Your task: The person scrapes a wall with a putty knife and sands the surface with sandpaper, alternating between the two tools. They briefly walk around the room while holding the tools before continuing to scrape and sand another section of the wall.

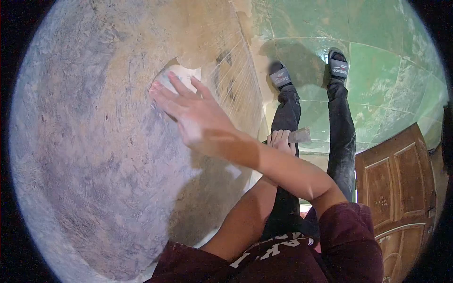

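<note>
My right hand point(198, 111) reaches across my body to the wall point(94, 155), fingers spread over a whitish piece of sandpaper point(188, 74) and holding it flat to the surface. One edge of the sheet curls up beyond the fingertips. Lower down, near my thigh, my left hand point(281, 140) is closed around a scraper point(300, 135) whose flat, dusty blade sticks out to the right. The fingers and my right forearm hide the scraper's handle. Grey-violet smears cover much of the wall, with a tan, scratched area beside the sheet.
Below the wall lies a green tiled floor point(377, 70) with whitish dust on it. My feet in grey slides point(339, 68) stand near the wall's base. A brown panelled wooden door point(401, 184) is at the right.
</note>
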Tool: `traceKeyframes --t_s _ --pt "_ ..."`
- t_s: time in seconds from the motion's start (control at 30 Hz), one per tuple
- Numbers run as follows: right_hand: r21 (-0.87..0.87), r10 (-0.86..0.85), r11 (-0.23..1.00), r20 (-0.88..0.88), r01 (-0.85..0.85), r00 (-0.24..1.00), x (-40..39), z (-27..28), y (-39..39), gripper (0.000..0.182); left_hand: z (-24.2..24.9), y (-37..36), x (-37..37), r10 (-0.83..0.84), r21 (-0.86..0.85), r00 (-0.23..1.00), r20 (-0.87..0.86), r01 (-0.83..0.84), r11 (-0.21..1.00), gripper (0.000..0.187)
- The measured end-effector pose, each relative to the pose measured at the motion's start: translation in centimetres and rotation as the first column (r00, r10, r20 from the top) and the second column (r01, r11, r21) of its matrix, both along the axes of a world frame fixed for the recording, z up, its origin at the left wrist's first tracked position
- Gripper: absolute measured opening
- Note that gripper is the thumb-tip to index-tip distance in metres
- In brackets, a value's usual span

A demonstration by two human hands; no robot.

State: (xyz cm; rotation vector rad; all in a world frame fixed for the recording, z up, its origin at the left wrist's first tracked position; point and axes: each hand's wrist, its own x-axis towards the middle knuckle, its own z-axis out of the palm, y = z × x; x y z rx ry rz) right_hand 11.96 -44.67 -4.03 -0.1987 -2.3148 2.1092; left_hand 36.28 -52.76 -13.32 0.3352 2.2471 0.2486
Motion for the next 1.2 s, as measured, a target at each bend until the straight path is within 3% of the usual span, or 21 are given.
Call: traceKeyframes --t_s 0.07,0.2,0.27,0.3,0.33,0.4,0.47,0.53,0.57,0.63,0.67,0.7,0.73,0.87,0.93,0.97,1.03,1.1,1.13,1.17,1.2 --pt "-0.211 0.057 0.976 0.042 -0.047 0.997 0.3 -0.6 0.6 0.082 0.3 0.0 0.2 -0.037 0.011 0.999 -0.02 0.037 0.999 0.02" --pt "-0.35 -0.027 0.937 -0.062 0.004 0.998 0.4 -3.6 0.2 0.07 -0.6 -0.9 1.3 -0.035 0.053 0.993 -0.109 0.041 0.998 0.018" --pt "-0.476 -0.1 0.873 0.032 0.103 0.994 -0.1 -4.8 0.9 0.06 -0.5 -2.3 2.0 -0.086 -0.071 0.935 0.345 0.117 0.991 0.067" --pt "-0.466 -0.241 0.868 -0.095 0.17 0.966 -0.6 -6.7 0.1 0.055 -1.6 -3.6 3.7 0.207 -0.054 0.896 0.392 -0.203 0.978 0.085" --pt "-0.474 -0.239 0.865 -0.1 0.165 0.966 -1.2 -7.3 0.1 0.055 -2.1 -4.5 4.8 0.213 -0.06 0.899 0.384 -0.205 0.977 0.085" --pt "-0.392 -0.231 0.906 -0.137 0.161 0.963 -1.9 -7.6 0.4 0.053 -2.0 -5.1 5.9 0.384 0.059 0.875 0.295 -0.418 0.907 0.086" --pt "-0.417 -0.192 0.9 -0.113 0.129 0.975 -2.3 -7.4 0.9 0.046 -1.2 -4.9 5.1 0.376 -0.012 0.843 0.385 -0.403 0.915 0.083" --pt "-0.711 -0.047 0.679 0.204 0.181 0.978 -2.7 -6.3 1.7 0.038 -0.3 -5.3 4.8 0.388 0.046 0.765 0.513 -0.476 0.878 0.07" --pt "-0.712 -0.047 0.679 0.203 0.18 0.978 -2.2 -5.6 2.3 0.038 -1.3 -5.8 5.9 0.388 0.046 0.766 0.513 -0.476 0.878 0.07" --pt "-0.608 -0.122 0.697 0.421 0.38 0.899 -0.1 -4.2 4.2 0.037 -4.0 -6.1 8.0 0.422 0.381 0.902 0.094 -0.424 0.822 0.06" --pt "-0.602 -0.13 0.701 0.419 0.382 0.898 0.9 -4.4 4.1 0.037 -4.1 -5.6 7.6 0.417 0.389 0.904 0.098 -0.42 0.82 0.06" --pt "-0.573 -0.225 0.702 0.385 0.423 0.895 2.2 -5.1 3.4 0.036 -1.9 -2.7 4.0 0.185 0.201 0.982 0.045 -0.19 0.961 0.05" --pt "-0.546 -0.317 0.699 0.343 0.462 0.884 3.2 -5.7 2.8 0.036 -0.4 -0.5 1.4 -0.066 -0.003 0.997 0.039 0.066 0.998 0.042" --pt "-0.452 -0.239 0.763 0.467 0.462 0.851 6.7 -4.9 1.6 0.036 0.8 1.2 -0.2 -0.053 0.041 0.997 -0.058 0.056 0.998 0.027" --pt "-0.324 -0.073 0.91 0.486 0.258 0.871 7.5 -4.2 1.2 0.043 1.0 1.5 -0.1 -0.017 -0.026 1.0 -0.024 0.016 1.0 0.023" --pt "-0.322 -0.077 0.91 0.489 0.262 0.869 7.7 -3.7 0.9 0.043 1.2 1.7 -0.2 -0.02 -0.024 1.0 -0.02 0.019 1.0 0.023" --pt "-0.284 0.097 0.957 0.507 0.06 0.856 7.2 -2.7 -0.3 0.038 1.5 2.0 -0.4 0.014 -0.061 1.0 0.015 -0.013 0.998 0.023" --pt "-0.33 -0.161 0.924 0.121 0.192 0.98 10.5 -7.3 -12.5 0.041 1.3 1.7 0.0 0.02 -0.039 1.0 0.02 -0.019 0.999 0.023" --pt "-0.328 -0.164 0.924 0.124 0.196 0.979 9.5 -4.5 -11.2 0.041 1.2 1.5 0.0 0.025 -0.019 0.999 0.023 -0.025 1.0 0.022" --pt "-0.04 -0.057 0.997 0.065 0.059 0.996 7.5 0.1 -7.7 0.048 1.2 1.4 0.1 0.023 -0.019 0.999 0.029 -0.022 1.0 0.022" --pt "0.257 0.068 0.963 0.041 -0.076 0.997 6.1 2.6 -5.8 0.057 1.1 1.3 0.0 0.019 -0.017 1.0 0.023 -0.019 1.0 0.021"
